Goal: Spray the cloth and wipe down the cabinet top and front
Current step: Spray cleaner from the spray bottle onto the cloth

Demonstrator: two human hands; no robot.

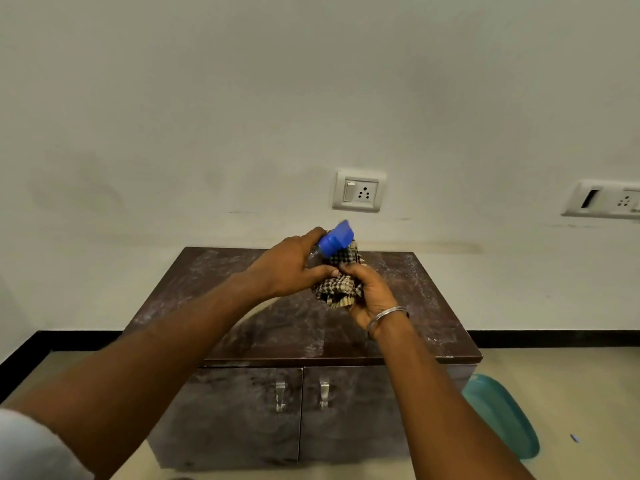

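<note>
My left hand [289, 268] grips a spray bottle with a blue head [337, 241], tilted with the head pointing right, against the cloth. My right hand [370, 292], with a metal bangle at the wrist, holds a bunched black-and-beige checked cloth [337, 291] just under and behind the bottle's head. Both hands hover above the dark brown cabinet top [298, 327], which shows pale dusty smears. Below it, the cabinet front [235, 410] has two doors with metal handles near the middle seam. Most of the bottle's body is hidden by my left hand.
The cabinet stands against a white wall with a switch-and-socket plate [359, 191] above it and another socket plate [604, 199] at the right edge. A teal plastic tub [505, 417] leans beside the cabinet's right side on the beige floor. A black skirting runs along the wall.
</note>
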